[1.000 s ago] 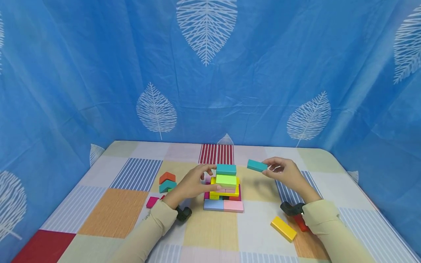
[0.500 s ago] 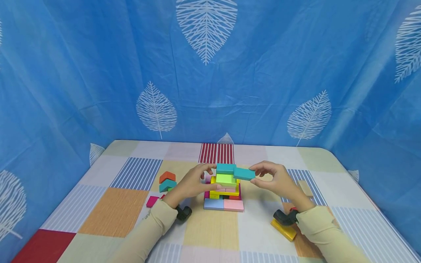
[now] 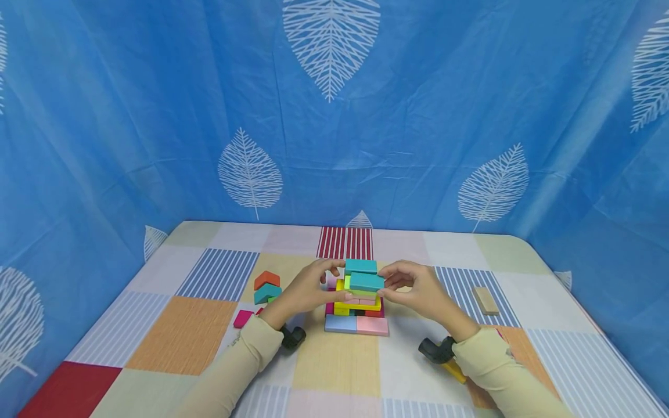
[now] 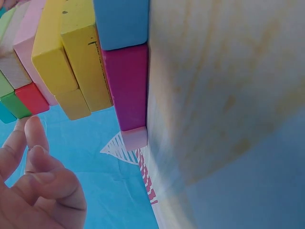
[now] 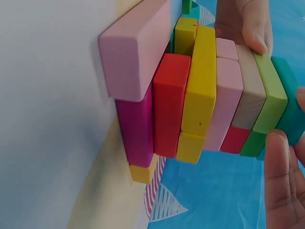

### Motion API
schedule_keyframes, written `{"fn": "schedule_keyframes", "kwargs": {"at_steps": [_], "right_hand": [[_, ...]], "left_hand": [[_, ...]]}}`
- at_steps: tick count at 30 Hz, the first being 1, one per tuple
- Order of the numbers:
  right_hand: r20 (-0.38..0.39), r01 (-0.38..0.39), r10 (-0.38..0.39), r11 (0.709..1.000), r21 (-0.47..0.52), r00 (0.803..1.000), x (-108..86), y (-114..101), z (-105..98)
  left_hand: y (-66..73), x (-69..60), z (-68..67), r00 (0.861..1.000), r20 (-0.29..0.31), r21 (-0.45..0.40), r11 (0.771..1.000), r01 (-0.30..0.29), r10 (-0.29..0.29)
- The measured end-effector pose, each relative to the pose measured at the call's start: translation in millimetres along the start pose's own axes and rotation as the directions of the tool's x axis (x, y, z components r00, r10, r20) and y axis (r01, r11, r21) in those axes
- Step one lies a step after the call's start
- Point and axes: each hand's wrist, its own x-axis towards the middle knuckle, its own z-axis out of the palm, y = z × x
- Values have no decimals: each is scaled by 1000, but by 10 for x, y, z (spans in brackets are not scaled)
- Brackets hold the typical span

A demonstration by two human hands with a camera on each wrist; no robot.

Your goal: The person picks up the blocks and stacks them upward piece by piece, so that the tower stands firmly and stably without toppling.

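Note:
A layered stack of coloured wooden blocks stands mid-table, with a yellow block (image 3: pixel 360 306) in its middle and blue (image 3: pixel 341 324) and pink (image 3: pixel 372 326) blocks at its front foot. In my right hand (image 3: pixel 420 290), thumb and fingers pinch a teal block (image 3: pixel 367 282) by its right end, over the front lime block (image 5: pixel 270 95) at the top. Another teal block (image 3: pixel 360 266) sits behind it. My left hand (image 3: pixel 305 287) is at the stack's left side, its thumb near the lime block and fingertips by a green block (image 4: pixel 18 106) at the back.
Left of the stack lie an orange piece (image 3: pixel 267 280), a teal piece (image 3: pixel 268 294) and a magenta piece (image 3: pixel 243 319). A plain wood block (image 3: pixel 486 301) lies at the right. My right wrist partly covers a yellow block (image 3: pixel 456 373). A blue curtain (image 3: pixel 413 128) hangs behind the table.
My right hand has brought the teal block leftward and down, from right of the stack to over its front top. My left hand has stayed at the stack's left side.

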Motion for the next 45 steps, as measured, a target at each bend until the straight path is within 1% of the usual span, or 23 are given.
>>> {"fn": "schedule_keyframes", "kwargs": {"at_steps": [5,10,12,14,17,20,23,29,34,38,42,45], "right_hand": [[-6,16,-16,1000,-6,1000,37,-20,37],[-35,39,-40,998,-40,999,62,-30,55],[-37,31,-32,998,-47,999,73,-30,48],[-17,8,-8,999,-37,1000,90,-33,29],[57,-69,68,998,9,996,119,-16,-4],[140,-151,141,987,63,980,145,26,-18],[181,-195,177,977,88,967,164,71,-10],[176,-211,193,973,89,965,186,84,11],[210,-210,188,974,84,959,168,87,-46],[236,-202,183,978,58,954,99,102,-150],[271,-190,172,981,40,947,-26,127,-299],[323,-178,164,984,13,932,-141,166,-432]], "left_hand": [[4,3,1,1000,-3,10,1000,0,0],[3,0,-4,1000,0,11,1000,-7,7],[5,-3,-10,1000,3,12,1000,-8,8],[10,-8,-19,1000,1,14,1000,-5,5],[19,-18,-35,1000,-8,11,1000,-10,11],[21,-26,-47,999,-16,1,1000,-29,29],[20,-26,-48,999,-19,-6,999,-44,44],[18,-14,-39,999,-25,-12,999,-42,42],[22,-12,-38,999,-26,-7,999,-41,41],[19,-10,-34,999,-25,5,999,-43,43],[15,-11,-30,999,-27,8,999,-36,37],[13,-9,-26,999,-28,8,999,-32,32]]}}
